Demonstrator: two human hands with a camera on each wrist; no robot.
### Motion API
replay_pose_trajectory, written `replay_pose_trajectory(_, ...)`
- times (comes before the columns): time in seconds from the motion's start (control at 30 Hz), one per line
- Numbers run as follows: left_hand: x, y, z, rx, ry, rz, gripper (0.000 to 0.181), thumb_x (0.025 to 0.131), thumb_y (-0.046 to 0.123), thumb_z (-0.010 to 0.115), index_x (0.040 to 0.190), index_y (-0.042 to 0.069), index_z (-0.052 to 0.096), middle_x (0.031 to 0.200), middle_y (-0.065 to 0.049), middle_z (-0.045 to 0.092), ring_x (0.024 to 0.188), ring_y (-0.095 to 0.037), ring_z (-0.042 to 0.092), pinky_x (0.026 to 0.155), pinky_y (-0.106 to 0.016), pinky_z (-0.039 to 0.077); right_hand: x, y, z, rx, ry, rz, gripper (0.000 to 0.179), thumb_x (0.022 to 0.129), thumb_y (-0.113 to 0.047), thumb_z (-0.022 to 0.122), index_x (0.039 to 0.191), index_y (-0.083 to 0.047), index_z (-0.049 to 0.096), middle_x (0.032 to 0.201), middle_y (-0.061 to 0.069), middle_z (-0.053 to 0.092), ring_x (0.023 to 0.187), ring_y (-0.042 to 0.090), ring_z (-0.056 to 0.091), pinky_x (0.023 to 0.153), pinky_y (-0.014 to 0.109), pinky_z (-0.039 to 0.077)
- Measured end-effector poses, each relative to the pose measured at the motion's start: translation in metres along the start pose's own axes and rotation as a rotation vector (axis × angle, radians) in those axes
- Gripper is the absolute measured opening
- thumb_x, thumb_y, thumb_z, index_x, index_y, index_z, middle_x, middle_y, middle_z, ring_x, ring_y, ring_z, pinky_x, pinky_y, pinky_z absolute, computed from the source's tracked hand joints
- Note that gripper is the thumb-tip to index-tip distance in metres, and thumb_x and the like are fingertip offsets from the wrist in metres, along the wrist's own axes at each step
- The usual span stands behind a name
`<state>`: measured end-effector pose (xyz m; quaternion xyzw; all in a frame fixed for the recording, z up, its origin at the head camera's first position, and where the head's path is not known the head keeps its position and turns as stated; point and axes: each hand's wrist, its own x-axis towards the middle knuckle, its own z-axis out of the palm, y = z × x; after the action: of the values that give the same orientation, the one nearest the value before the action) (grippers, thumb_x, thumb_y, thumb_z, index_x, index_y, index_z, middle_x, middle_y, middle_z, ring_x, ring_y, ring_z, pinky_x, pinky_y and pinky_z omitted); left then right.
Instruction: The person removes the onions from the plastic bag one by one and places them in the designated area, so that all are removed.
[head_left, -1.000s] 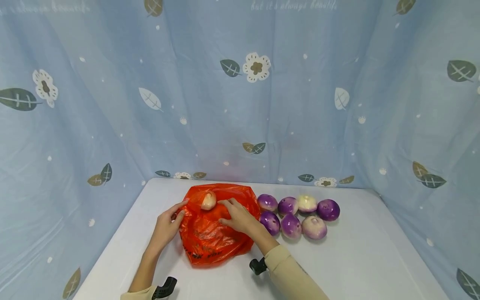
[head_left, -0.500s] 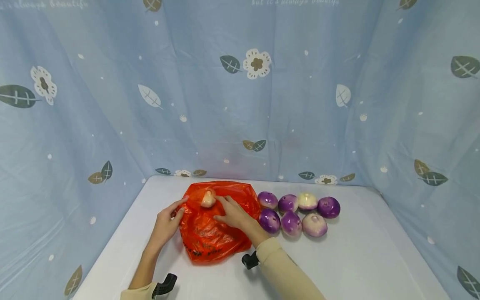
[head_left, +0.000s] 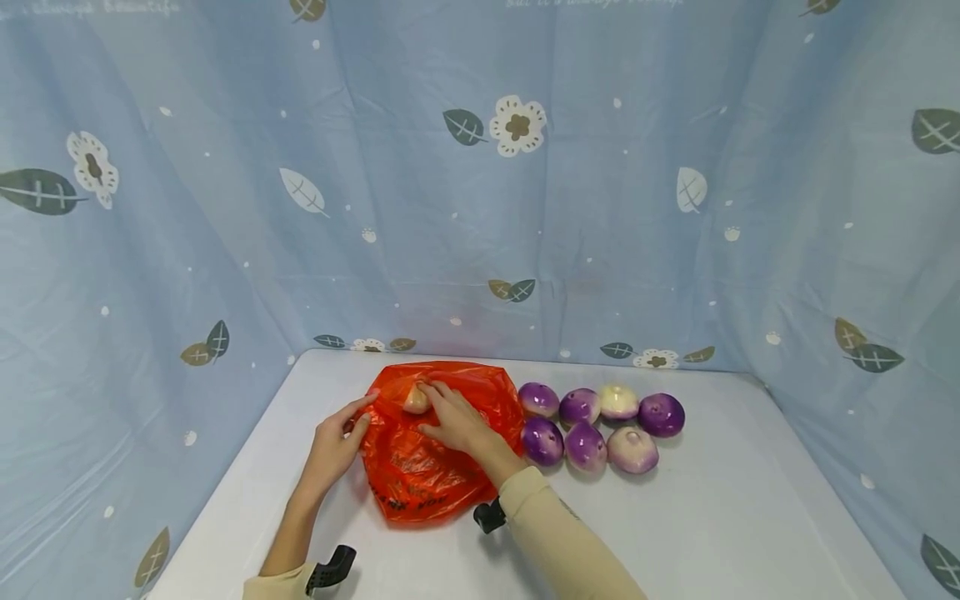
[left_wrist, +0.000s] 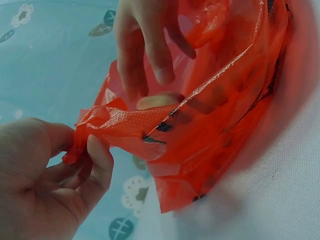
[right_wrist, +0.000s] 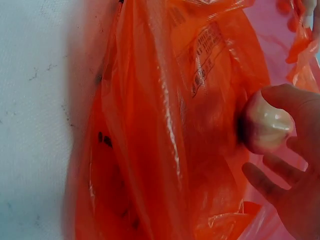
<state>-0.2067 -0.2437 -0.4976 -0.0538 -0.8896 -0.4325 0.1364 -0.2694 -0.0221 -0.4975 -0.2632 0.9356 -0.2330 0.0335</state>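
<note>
An open red plastic bag (head_left: 420, 487) with dark printing lies on the table. My left hand (head_left: 335, 446) pinches its left rim between thumb and fingers; the left wrist view shows the bag edge (left_wrist: 82, 135) bunched there. Inside the bag mouth sits a glossy turnip (right_wrist: 267, 125), pale at the pointed end and purple at the other. My right hand (head_left: 459, 421) reaches into the bag over it, fingers spread, thumb right at the turnip's surface in the right wrist view. From the left wrist view, most of the turnip is hidden behind the bag's rim.
Right of the bag, several purple and white turnips (head_left: 585, 447) stand in two rows, the nearest close to the bag's edge. A patterned blue curtain (head_left: 420, 208) surrounds the white table (head_left: 750, 500) at the back and sides.
My right hand has moved left and slightly up to the turnip in the bag, its fingers now overlapping it. My left hand keeps its hold on the bag rim.
</note>
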Motion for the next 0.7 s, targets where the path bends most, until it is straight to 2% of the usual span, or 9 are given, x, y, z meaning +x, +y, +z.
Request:
replay_pose_trajectory(0.17, -0.0005, 0.0004, 0.0004, 0.000, -0.007, -0.008, 0.037, 0.098, 0.008, 0.056, 0.134, 0.014, 0.061, 0.135, -0.014, 0.061, 0.093, -0.023, 0.057, 0.065, -0.018, 0.049, 0.0011, -0.0018, 0.0025, -0.029, -0.014, 0.003, 0.077, 0.090, -0.036, 0.069, 0.155, -0.026, 0.028, 0.158, 0.001, 0.033, 0.140, 0.029, 0.041, 0.111, 0.046, 0.042)
replay_pose_trajectory(0.37, -0.0013, 0.0001, -0.0004, -0.004, 0.001, -0.004, 0.037, 0.098, 0.008, 0.056, 0.134, 0.015, 0.061, 0.133, -0.016, 0.062, 0.087, -0.023, 0.057, 0.060, -0.019, 0.048, 0.0010, -0.0034, 0.0011, -0.033, -0.013, 0.008, 0.082, 0.088, -0.037, 0.072, 0.155, -0.024, 0.027, 0.156, 0.005, 0.030, 0.139, 0.030, 0.039, 0.103, 0.048, 0.048)
replay_pose_trajectory(0.63, -0.0015, -0.0010, -0.0012, -0.002, 0.004, -0.011, 0.037, 0.097, 0.007, 0.057, 0.133, 0.015, 0.062, 0.133, -0.015, 0.062, 0.087, -0.023, 0.056, 0.060, -0.019, 0.048, 0.0014, 0.0001, -0.0008, 0.007, -0.090, 0.056, 0.086, 0.089, -0.036, 0.071, 0.157, -0.028, 0.019, 0.163, 0.000, 0.025, 0.150, 0.027, 0.026, 0.117, 0.050, 0.032)
replay_pose_trajectory(0.7, -0.0013, -0.0008, -0.0014, 0.001, 0.005, -0.013, 0.037, 0.098, 0.008, 0.057, 0.133, 0.015, 0.062, 0.133, -0.015, 0.063, 0.089, -0.024, 0.057, 0.061, -0.018, 0.048, 0.0019, 0.0004, -0.0004, 0.000, -0.087, 0.045, 0.086, 0.088, -0.036, 0.071, 0.157, -0.028, 0.019, 0.163, -0.001, 0.027, 0.149, 0.028, 0.027, 0.116, 0.051, 0.034)
